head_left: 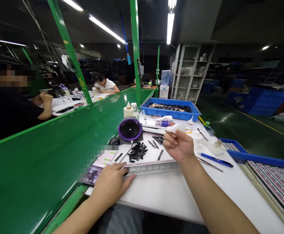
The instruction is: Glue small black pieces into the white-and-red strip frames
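Note:
My right hand (pixel 178 144) is raised over the white work surface, its fingers closed on a small white bottle (pixel 178 128) with a thin tip pointing left. My left hand (pixel 114 178) rests at the near left edge of a white tray (pixel 154 164), fingers spread, with nothing visible in it; its fingertips are by a small black piece. On the tray lies a pile of small black pieces (pixel 138 151), with several longer black strips (pixel 160 155) to its right. A round black and purple device (pixel 130 129) stands behind the pile.
A blue bin (pixel 168 109) of black parts stands at the back. Bottles (pixel 128 110) are left of it. A blue pen (pixel 216 159) and tweezers (pixel 210 164) lie right. A phone (pixel 93 175) is at left beside a green partition (pixel 59 156). Two people sit beyond it.

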Motion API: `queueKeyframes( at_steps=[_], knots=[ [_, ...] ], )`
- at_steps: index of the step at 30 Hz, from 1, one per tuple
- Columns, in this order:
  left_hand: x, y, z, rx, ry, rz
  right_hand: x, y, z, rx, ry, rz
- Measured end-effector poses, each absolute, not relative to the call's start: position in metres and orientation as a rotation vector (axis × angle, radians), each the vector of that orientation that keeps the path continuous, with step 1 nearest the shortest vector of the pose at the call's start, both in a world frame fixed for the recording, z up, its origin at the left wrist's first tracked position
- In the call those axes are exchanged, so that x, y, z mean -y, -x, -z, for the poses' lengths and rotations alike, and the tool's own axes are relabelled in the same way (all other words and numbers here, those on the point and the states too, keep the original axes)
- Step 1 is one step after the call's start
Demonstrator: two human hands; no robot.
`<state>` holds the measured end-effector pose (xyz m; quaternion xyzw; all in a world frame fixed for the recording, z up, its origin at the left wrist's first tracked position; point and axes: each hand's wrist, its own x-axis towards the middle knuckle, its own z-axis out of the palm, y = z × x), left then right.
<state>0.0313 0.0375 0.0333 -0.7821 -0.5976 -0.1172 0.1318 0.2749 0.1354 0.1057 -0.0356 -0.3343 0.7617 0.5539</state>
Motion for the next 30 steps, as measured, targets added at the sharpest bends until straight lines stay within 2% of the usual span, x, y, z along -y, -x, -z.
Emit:
queueKeyframes(
  at_steps=[5, 12, 16, 30],
  knots=[
    [-0.038, -0.03, -0.024, 1.784, 2.246, 0.473, -0.109, -0.212, -0.083, 1.102, 0.228, -1.752],
    [-0.037, -0.029, -0.01, 1.752, 2.243, 0.698, -0.079, -0.206, -0.046, 1.523, 0.624, -0.929],
    [-0.037, -0.03, -0.006, 1.739, 2.224, 0.756, -0.081, -0.204, -0.042, 1.692, 0.634, -0.658],
    [-0.038, -0.029, -0.009, 1.72, 2.264, 0.724, -0.083, -0.188, -0.038, 1.773, 0.692, -0.561]
  ],
)
